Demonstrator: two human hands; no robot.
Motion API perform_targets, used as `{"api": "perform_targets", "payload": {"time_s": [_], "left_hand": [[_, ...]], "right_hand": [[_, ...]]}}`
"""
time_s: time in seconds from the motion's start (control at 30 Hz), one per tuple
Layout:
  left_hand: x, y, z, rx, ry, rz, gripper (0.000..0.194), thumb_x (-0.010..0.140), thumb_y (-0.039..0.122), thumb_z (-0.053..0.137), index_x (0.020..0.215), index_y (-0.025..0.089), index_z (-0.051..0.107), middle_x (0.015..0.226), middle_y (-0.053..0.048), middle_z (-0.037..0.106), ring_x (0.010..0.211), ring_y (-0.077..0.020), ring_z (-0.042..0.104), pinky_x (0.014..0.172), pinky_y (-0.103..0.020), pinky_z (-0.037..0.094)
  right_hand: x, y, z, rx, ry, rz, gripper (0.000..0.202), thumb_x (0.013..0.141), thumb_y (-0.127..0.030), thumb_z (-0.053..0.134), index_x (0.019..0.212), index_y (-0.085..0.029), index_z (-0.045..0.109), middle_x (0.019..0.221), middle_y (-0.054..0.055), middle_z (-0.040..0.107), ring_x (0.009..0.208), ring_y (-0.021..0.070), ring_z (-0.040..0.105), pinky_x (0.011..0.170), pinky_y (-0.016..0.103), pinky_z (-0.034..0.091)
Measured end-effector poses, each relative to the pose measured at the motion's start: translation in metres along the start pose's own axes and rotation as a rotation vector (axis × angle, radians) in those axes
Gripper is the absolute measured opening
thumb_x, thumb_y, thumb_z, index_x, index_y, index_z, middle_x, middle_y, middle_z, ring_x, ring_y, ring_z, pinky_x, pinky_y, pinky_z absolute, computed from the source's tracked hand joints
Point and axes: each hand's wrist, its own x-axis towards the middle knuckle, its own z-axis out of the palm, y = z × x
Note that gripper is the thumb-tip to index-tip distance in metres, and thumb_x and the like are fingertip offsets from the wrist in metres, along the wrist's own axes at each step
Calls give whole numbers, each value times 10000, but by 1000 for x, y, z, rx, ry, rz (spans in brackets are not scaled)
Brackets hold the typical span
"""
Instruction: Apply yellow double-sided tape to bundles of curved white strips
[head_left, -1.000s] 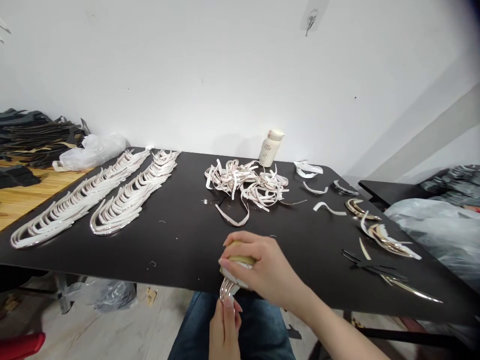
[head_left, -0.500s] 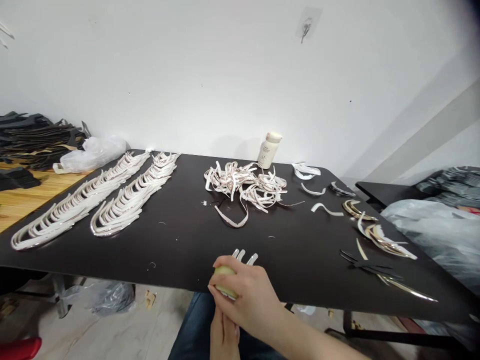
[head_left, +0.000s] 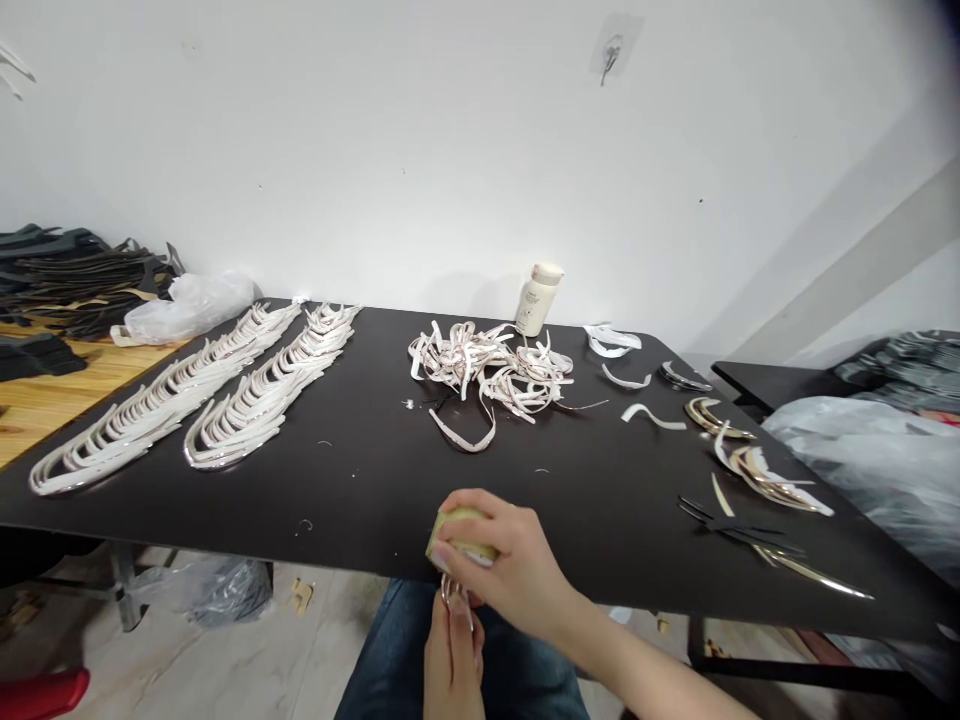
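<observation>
My right hand [head_left: 514, 560] is closed round a pale yellow-green block [head_left: 466, 528] whose exact kind I cannot make out. Below it, over my lap at the table's front edge, my left hand [head_left: 456, 650] is closed on several thin, shiny curved strips [head_left: 451, 592]. The block sits right at the upper ends of these strips and partly hides them. Further in on the dark table [head_left: 375, 520] lies a tangled heap of white and pinkish strips [head_left: 487, 365].
Two long rows of overlapping curved strips, a left row [head_left: 161, 405] and a right row [head_left: 274, 390], cover the table's left side. A cream bottle [head_left: 538, 300] stands by the wall. Black-handled scissors [head_left: 739, 530] and shiny curved pieces [head_left: 765, 475] lie at right. Plastic bags [head_left: 840, 450] bulge beyond.
My right hand has lifted slightly and moved right with the block. The strip ends that stuck out beyond my hand are now hidden; shiny strips show between my hands.
</observation>
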Motion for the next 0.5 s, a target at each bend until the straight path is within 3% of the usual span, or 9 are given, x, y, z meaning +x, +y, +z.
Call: {"api": "perform_targets", "payload": {"time_s": [0.13,0.3,0.5], "left_hand": [[-1,6,0,23,-74,31,725,618,844,489,809,156,615,512,84,357,432,-69,269,428,-211,192],[-1,7,1,26,-71,27,706,647,829,482,828,157,603,517,85,347,434,-76,257,442,-235,160],[-1,5,-1,41,-106,56,720,665,829,453,850,149,600,512,93,333,430,-71,215,452,-246,136]], "right_hand": [[8,0,-10,109,133,16,100,816,-229,637,787,-197,727,939,51,681,805,154,665,754,246,507],[9,5,-10,-5,-8,57,107,793,-183,644,774,-220,742,923,26,686,781,146,666,744,249,499],[17,8,-25,142,137,114,130,824,-259,636,750,-192,719,920,63,683,797,179,661,715,275,512]]}}
